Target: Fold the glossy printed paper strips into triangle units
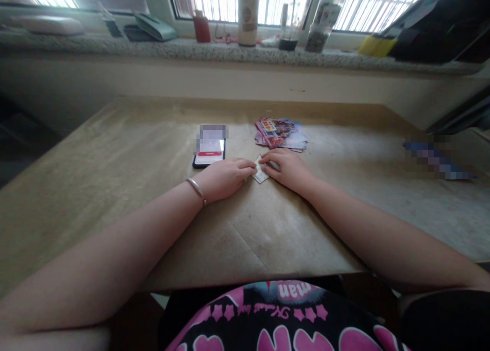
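Observation:
A small whitish piece of paper [261, 176] with faint markings lies at an angle on the table between my hands. My left hand [230, 178], a silver bangle at its wrist, has its fingers bent together and pinches the paper's left edge. From the other side my right hand [289, 169] curls its fingers onto the paper, thumb tucked below, so part of the sheet is hidden. Just beyond the right fingers is a loose pile of colourful picture cards [281, 133]. A phone [209, 157] with a lit, partly blurred screen lies beyond my left hand.
The table [115, 187] has a tan cover with a crease near the front edge. A blurred bluish packet [440, 159] lies at far right. On the windowsill [214, 49] behind stand a red bottle [201, 26], a tall pale container [248, 14] and a dark bag [432, 29].

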Demonstrator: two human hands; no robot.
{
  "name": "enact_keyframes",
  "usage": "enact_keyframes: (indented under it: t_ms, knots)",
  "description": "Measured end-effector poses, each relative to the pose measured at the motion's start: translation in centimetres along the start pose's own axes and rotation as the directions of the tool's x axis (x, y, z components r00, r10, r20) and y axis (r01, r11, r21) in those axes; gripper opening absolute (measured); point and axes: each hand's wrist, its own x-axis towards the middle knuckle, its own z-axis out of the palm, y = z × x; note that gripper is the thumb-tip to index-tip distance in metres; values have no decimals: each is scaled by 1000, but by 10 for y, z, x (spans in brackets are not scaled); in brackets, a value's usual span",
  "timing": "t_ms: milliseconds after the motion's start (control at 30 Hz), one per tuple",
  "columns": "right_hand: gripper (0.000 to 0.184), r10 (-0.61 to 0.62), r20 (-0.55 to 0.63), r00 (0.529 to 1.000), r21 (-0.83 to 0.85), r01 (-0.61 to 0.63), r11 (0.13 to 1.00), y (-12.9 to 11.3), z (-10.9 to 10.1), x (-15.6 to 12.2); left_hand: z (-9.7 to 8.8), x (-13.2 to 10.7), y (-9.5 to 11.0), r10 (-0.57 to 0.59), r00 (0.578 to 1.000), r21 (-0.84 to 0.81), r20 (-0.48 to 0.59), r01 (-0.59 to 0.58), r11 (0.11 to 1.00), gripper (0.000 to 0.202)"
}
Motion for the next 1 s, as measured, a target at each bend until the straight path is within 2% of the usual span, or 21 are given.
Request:
enact_keyframes:
  t_ms: [133,400,600,767,1000]
  knots:
    - [20,-4,11,1000,-33,5,999,-2,-3,0,-4,-1,3,-4,999,62,37,2,998,36]
    - [23,-11,0,1000,-56,11,998,-7,-6,-3,-4,-5,7,25,1000,81,-3,-25,996,36]
    - [36,76,2,997,-137,-75,988,-18,-9,-4,-6,-7,6,62,998,92,27,-64,994,43]
    - [39,21,79,997,-154,-9,988,-17,-8,-4,-7,-9,5,46,998,31,35,-47,998,46]
    - [39,21,139,990,-206,8,979,-11,-6,-3,-10,-8,8,14,999,-9,51,-14,1000,46]
